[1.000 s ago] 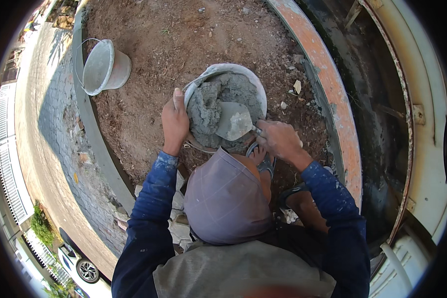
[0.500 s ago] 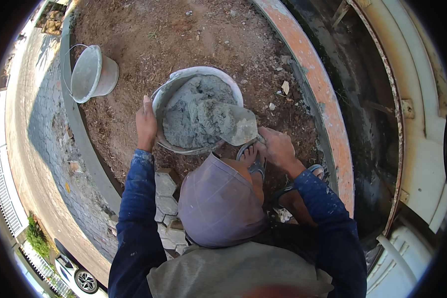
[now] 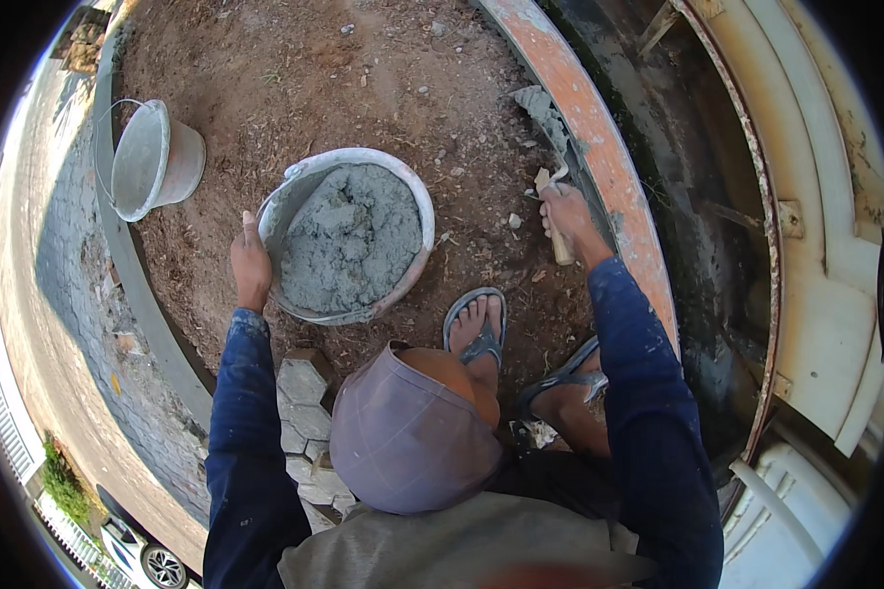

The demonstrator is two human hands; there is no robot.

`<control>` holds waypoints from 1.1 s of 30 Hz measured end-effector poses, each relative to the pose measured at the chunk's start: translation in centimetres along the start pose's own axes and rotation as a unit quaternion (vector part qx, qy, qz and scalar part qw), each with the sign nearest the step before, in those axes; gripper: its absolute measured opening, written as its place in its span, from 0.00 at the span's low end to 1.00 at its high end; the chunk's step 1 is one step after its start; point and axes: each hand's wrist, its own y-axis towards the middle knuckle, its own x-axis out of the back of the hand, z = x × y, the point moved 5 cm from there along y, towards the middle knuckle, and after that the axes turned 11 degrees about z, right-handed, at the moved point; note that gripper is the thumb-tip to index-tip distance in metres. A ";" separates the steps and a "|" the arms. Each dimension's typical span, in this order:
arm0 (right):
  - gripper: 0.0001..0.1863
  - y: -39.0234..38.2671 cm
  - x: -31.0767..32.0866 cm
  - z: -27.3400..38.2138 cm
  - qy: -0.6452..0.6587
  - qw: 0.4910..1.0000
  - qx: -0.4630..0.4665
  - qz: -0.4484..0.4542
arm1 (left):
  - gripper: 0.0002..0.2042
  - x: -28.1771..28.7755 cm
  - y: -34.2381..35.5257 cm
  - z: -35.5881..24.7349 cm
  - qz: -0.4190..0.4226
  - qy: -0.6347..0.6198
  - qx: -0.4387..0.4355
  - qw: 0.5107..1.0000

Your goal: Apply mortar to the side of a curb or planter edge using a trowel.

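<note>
So from my end, the right hand is wrapped around a trowel, the far end carrying grey mortar right beside the orange-topped wall. The left hand is at the left rim of the big bucket, fingers mostly hidden, so I can't tell if it's gripping. That bucket sits on the dirt, loaded with more mortar. I see a smaller bucket further left.
</note>
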 end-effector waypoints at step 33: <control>0.12 -0.2 -3.1 1.0 0.271 0.962 -0.010 -0.036 | 0.33 0.4 -0.5 -0.2 -0.012 0.006 0.014 1.000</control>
